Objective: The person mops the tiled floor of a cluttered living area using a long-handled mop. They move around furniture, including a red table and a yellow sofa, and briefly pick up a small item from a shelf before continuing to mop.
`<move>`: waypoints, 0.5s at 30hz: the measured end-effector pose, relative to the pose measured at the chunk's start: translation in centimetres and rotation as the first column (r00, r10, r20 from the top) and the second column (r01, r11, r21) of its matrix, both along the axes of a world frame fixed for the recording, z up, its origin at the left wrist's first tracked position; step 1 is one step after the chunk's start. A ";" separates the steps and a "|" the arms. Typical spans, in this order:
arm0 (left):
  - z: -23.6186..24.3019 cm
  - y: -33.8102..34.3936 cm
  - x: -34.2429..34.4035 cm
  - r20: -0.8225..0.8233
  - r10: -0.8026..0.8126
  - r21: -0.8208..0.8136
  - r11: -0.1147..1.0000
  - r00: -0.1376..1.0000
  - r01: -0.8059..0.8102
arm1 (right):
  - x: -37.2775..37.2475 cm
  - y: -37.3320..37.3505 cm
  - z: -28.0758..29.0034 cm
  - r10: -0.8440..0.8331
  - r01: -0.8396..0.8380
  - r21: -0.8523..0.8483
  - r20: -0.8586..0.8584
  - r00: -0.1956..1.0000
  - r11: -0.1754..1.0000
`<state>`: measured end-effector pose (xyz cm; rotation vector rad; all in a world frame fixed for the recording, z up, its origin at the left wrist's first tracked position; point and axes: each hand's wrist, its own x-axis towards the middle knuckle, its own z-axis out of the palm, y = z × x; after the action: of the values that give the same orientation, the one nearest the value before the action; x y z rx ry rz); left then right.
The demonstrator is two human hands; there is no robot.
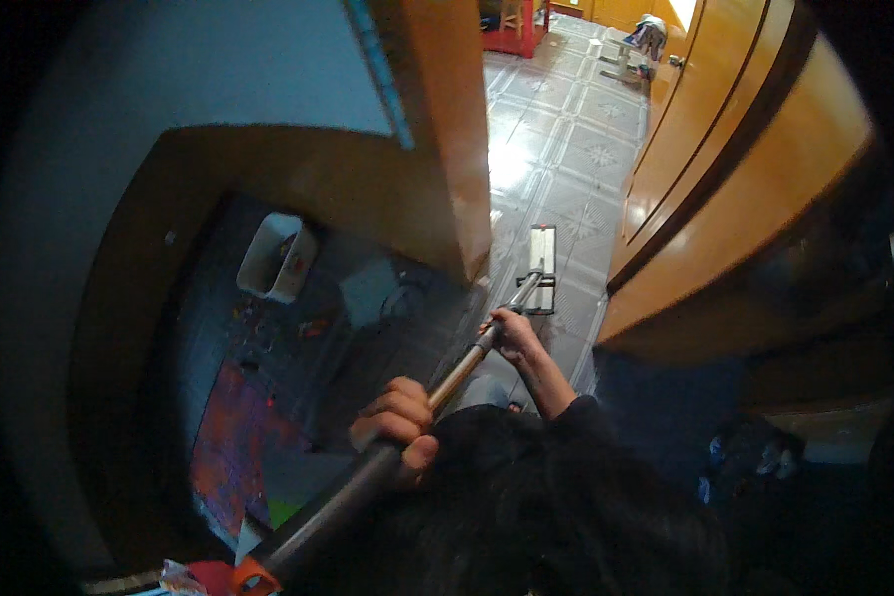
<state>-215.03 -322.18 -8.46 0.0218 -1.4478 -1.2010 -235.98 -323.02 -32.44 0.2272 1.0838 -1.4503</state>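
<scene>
A flat mop is held slantwise in front of me, its metal pole [457,375] running from the lower left up toward the middle. The dark upper grip [336,505] ends in an orange cap [255,578]. My left hand [397,422] is wrapped round the pole by the top of the dark grip. Farther down, my right hand [512,333] is closed round the pole too. The pale rectangular mop head [542,243] lies flat on the patterned grey floor [576,199], just beyond the doorway.
A wooden door frame [457,169] stands close left of the mop, wooden door panels [700,129] on the right. A whitish bin [264,260] and a reddish mat [233,447] lie left. Far off are a red piece of furniture [515,42] and a pale stand [623,60].
</scene>
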 end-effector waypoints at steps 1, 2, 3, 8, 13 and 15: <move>-1.1 -3.2 -1.7 -0.023 -0.001 0.013 1.000 1.000 0.001 | -1.3 -2.3 -0.5 -0.017 0.017 0.009 0.010 1.000 1.000; -2.0 -6.2 -3.8 -0.030 -0.025 0.004 1.000 0.999 0.025 | -3.0 -4.7 -1.4 -0.011 0.011 0.013 0.047 0.999 1.000; -2.7 -9.3 -6.0 -0.035 -0.051 -0.006 0.999 0.998 0.051 | -4.9 -7.1 -2.5 -0.008 0.007 0.015 0.085 0.996 1.000; -5.9 -19.8 -26.2 -0.065 -0.107 -0.090 0.991 0.992 0.101 | -24.7 -17.0 -6.8 -0.012 0.013 -0.021 0.075 0.997 1.000; -4.8 -27.5 -46.1 -0.066 -0.251 -0.131 0.962 0.966 0.241 | -42.7 -22.9 -5.9 -0.177 0.178 -0.020 0.045 0.983 0.984; -4.5 -32.1 -53.4 -0.049 -0.323 -0.135 0.940 0.945 0.314 | -50.0 -26.5 -5.6 -0.267 0.271 -0.060 0.066 0.961 0.961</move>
<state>-268.41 -354.33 -13.00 -0.3517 -1.4992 -1.3540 -285.96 -349.51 -37.99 0.3764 0.9819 -1.7107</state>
